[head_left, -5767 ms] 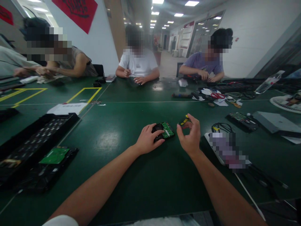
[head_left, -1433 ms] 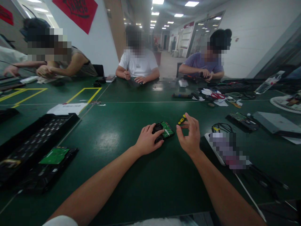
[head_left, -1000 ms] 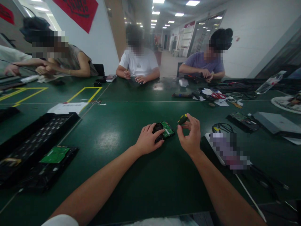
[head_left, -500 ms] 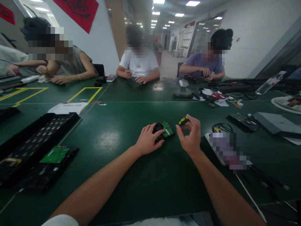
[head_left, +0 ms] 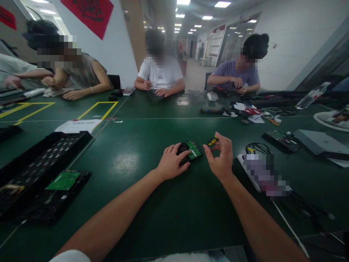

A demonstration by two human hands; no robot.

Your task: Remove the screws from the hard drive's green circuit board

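Under my left hand (head_left: 174,162) lies a small hard drive (head_left: 194,150) with a green circuit board facing up. The fingers reach across its dark left part and the thumb presses along the near edge, holding it against the table. Just right of the drive, my right hand (head_left: 220,156) is raised, pinching a black-and-yellow screwdriver (head_left: 212,141) between thumb and fingertips. Its handle is tilted, and I cannot make out the tip. The screwdriver appears apart from the drive.
On the green table (head_left: 152,218), a long black casing (head_left: 46,153) and another board-bearing unit (head_left: 64,181) sit left. Right are a white-edged device (head_left: 249,174), cables, a further drive (head_left: 282,141) and a grey box (head_left: 321,143). Several people work across the table.
The screwdriver has turned slightly in my right fingers, its handle dipping a little. My left hand and the hard drive keep their place.
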